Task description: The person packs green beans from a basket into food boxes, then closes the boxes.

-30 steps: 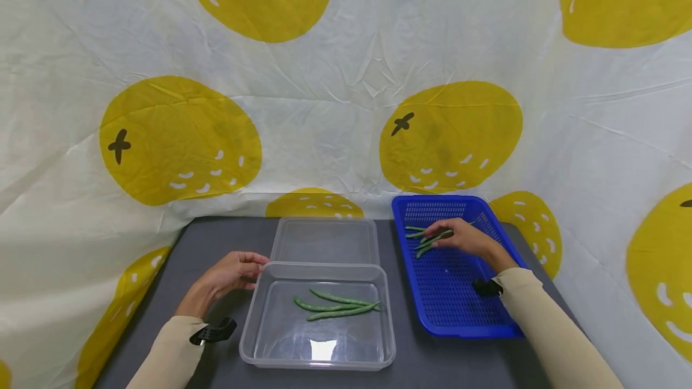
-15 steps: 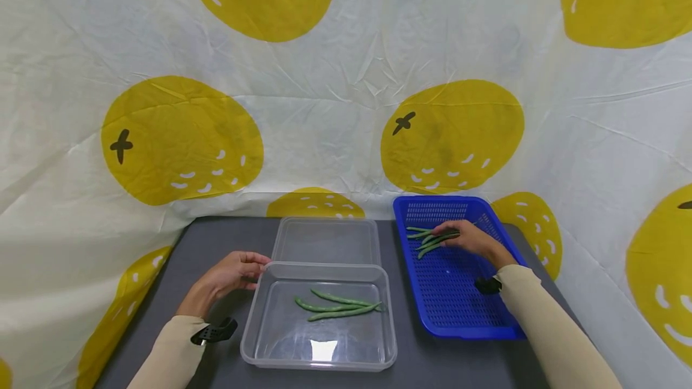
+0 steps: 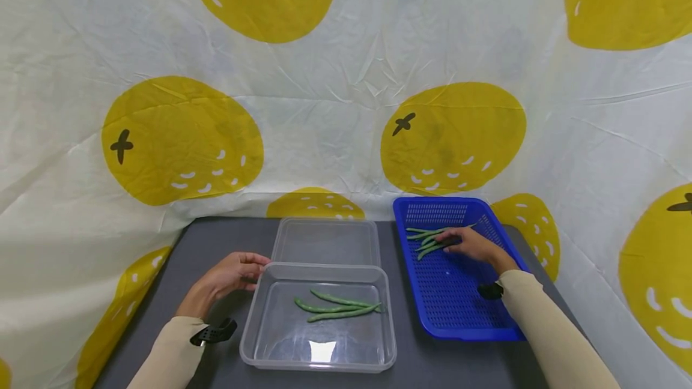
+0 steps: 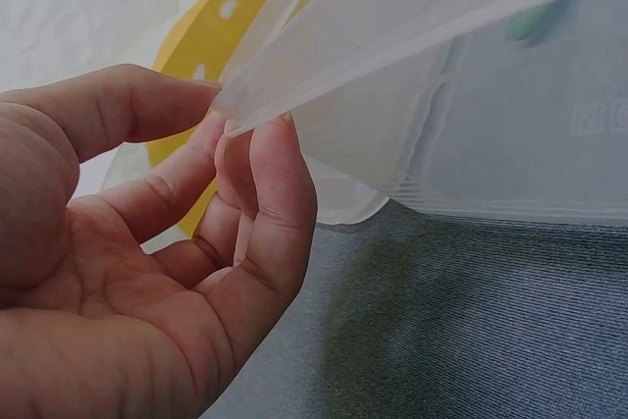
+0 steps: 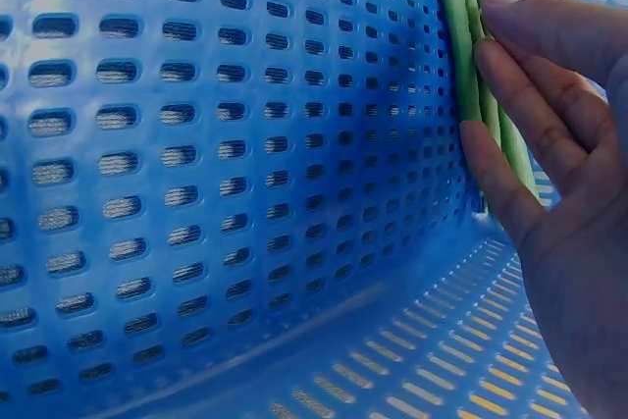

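My left hand (image 3: 232, 274) pinches the upper left corner of a clear plastic container (image 3: 319, 367) between thumb and fingertips, seen close in the left wrist view. Three green beans (image 3: 340, 313) lie together inside that container. Over at the right, my right hand (image 3: 469, 244) reaches into a blue plastic basket (image 3: 454, 317). Its fingertips touch a small bunch of green beans (image 5: 463, 56) lying on the perforated basket floor, with the fingers fairly straight along them. The hand covers part of this bunch in the head view.
A flat clear lid (image 3: 327, 241) lies behind the container on the dark grey table (image 3: 216, 234). A white cloth (image 3: 324, 137) with yellow fruit prints hangs close behind and at both sides.
My right hand has shifted slightly right over the beans in the basket, and its fingers have moved among them. The left hand keeps its place on the container's corner.
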`<state>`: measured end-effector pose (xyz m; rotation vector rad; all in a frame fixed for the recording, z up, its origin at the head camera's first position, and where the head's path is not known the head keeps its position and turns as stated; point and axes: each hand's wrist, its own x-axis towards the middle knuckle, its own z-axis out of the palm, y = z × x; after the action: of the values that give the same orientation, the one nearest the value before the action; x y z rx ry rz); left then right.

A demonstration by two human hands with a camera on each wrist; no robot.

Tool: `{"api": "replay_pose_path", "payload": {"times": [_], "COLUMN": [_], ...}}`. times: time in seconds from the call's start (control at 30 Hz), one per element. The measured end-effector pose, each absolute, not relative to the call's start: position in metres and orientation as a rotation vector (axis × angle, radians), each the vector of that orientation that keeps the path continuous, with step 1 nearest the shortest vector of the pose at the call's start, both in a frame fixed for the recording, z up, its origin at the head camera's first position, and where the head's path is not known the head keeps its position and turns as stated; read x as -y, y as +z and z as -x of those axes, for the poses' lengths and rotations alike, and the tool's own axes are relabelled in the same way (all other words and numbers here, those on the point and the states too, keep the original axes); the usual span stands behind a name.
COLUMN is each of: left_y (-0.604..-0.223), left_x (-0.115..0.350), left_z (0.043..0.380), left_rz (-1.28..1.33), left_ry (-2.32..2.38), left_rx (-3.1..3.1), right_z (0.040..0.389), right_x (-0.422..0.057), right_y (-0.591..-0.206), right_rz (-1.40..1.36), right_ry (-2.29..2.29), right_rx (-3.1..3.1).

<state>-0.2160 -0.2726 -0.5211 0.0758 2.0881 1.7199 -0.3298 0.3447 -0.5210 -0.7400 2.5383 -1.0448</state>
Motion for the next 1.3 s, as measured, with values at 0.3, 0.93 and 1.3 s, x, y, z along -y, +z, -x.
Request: {"api": "replay_pose_path", "payload": {"times": [0.3, 0.93, 1.3], "left_y": [-0.520, -0.517, -0.514], "left_x": [0.272, 0.272, 0.272], "left_z": [0.216, 0.219, 0.217], "left_rz": [-0.042, -0.015, -0.035], "left_ry": [1.718, 1.710, 1.714], "left_rx": [-2.097, -2.106, -2.092], "right_z": [0.330, 0.327, 0.317], "right_x": [-0.351, -0.346, -0.338], "right_y": [-0.528, -0.524, -0.504], "right_rz": [0.731, 0.893, 0.874], "right_ry": [-0.970, -0.670, -0.808], "right_rx": [-2.569, -2.746, -2.731]}}
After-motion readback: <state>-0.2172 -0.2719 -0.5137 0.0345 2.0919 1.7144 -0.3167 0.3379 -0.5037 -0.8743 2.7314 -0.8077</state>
